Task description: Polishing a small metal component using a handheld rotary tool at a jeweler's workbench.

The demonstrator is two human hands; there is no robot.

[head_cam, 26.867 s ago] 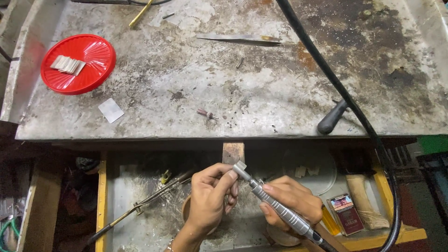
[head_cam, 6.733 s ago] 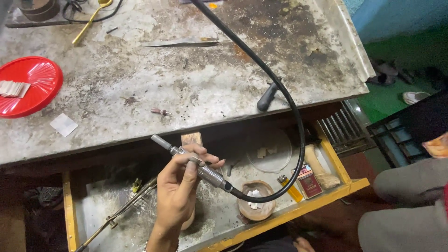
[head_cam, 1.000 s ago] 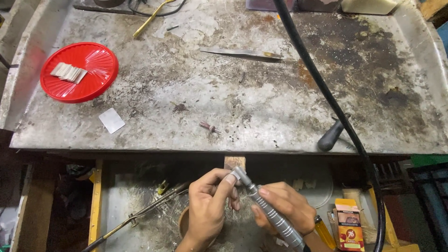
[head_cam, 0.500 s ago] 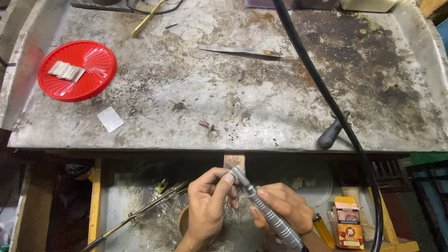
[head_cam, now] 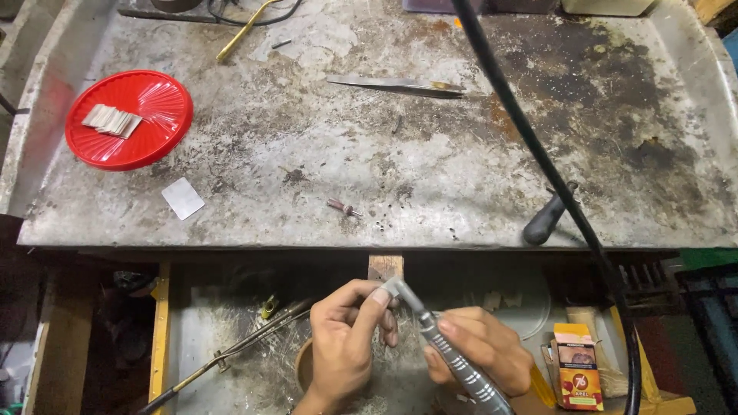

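Down over the open drawer, my right hand grips the ribbed rotary handpiece — its tip meets my left hand, whose fingers are pinched shut on something too small to tell. Up on the metal benchtop, the red plastic lid holds a fan of small silvery strips.

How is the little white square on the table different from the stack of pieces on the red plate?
The flat white square card lies alone on the bare, stained metal table; the stack of pale rectangular pieces sits inside the round red plastic plate. The card is a single piece; the stack is several, fanned and overlapping. The card looks broader than each narrow piece. Both are pale, flat and untouched by either hand.
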